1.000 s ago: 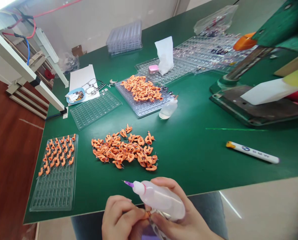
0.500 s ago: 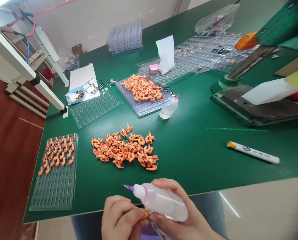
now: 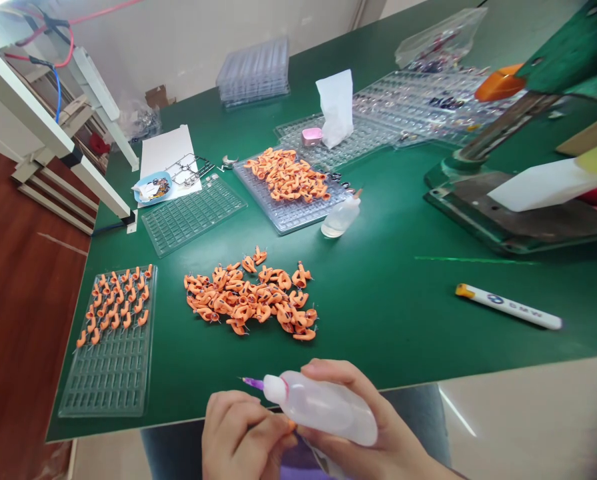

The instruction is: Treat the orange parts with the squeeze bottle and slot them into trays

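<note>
While the right hand grips the bottle, its nozzle points left.

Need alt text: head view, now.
A person's right grip holds a squeeze bottle with a purple needle tip, beside the left grip on a mostly hidden orange piece. Beyond, a green table bears a loose pile of curved orange pieces; left of it, a partly filled clear tray.

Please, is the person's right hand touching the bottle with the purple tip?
Touching. The head view shows the right hand wrapped around the purple-tipped bottle, with no gap where they meet.
</note>
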Tool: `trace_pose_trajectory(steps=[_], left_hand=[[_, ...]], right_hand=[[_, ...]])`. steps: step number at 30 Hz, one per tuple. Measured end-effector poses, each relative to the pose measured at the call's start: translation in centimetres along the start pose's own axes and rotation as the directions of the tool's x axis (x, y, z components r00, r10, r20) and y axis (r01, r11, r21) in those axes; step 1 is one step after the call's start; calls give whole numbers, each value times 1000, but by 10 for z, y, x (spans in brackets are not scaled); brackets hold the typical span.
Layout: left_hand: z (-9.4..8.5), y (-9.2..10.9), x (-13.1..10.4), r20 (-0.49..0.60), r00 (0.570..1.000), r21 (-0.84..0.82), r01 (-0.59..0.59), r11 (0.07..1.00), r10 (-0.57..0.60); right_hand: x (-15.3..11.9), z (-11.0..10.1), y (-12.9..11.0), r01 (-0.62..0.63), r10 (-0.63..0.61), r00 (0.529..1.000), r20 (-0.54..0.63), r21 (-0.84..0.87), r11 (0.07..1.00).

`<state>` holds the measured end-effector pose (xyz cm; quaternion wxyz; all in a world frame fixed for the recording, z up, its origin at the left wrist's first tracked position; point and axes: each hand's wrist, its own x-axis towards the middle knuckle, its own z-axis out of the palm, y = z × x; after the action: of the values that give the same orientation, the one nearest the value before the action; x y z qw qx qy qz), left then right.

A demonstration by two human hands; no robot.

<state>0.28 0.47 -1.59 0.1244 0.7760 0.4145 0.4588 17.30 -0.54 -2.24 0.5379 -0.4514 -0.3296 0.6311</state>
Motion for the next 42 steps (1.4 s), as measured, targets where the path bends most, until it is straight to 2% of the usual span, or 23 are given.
trace_pose_trajectory(steps=[7, 10, 14, 16, 20, 22, 25, 29, 36, 39, 42], left_hand=[[5, 5, 4, -100, 995, 57, 8, 998, -2], [2, 4, 7, -59, 998, 77, -31, 997, 35], [-4, 2, 5, 0, 996, 67, -85, 994, 86], [-5, 0, 3, 17, 998, 39, -60, 997, 59], [-9, -1, 3, 16, 1000, -31, 17, 999, -16], [-11, -2, 7, 15, 1000, -43, 18, 999, -18], [-14, -2, 13, 35, 999, -39, -13, 999, 14], [-12, -2, 8, 49, 999, -53, 0, 999, 3], [-5, -2, 2, 15, 1000, -158, 24, 987, -22], [-5, -1, 8, -5, 1000, -199, 17, 980, -18], [-7, -1, 12, 29, 999, -200, 21, 980, -15]], right_hand=[[2, -6, 0, 3, -1, 992, 127, -17, 1000], [6, -13, 0, 23, -13, 975, 220, -43, 999], [11, -19, 0, 17, 8, 928, 372, -64, 998], [12, -16, -2, -16, 29, 940, 340, -42, 999], [12, -5, -10, -170, 158, 976, 150, 67, 983], [12, 0, -14, -219, 208, 973, 103, 122, 968], [13, 3, -17, -224, 216, 974, 65, 175, 959], [17, 3, -13, -259, 234, 963, 135, 212, 942], [20, -2, 7, -337, 216, 897, 386, 280, 899], [20, -2, 10, -361, 222, 883, 413, 297, 884], [20, 0, 11, -337, 212, 899, 384, 296, 894]])
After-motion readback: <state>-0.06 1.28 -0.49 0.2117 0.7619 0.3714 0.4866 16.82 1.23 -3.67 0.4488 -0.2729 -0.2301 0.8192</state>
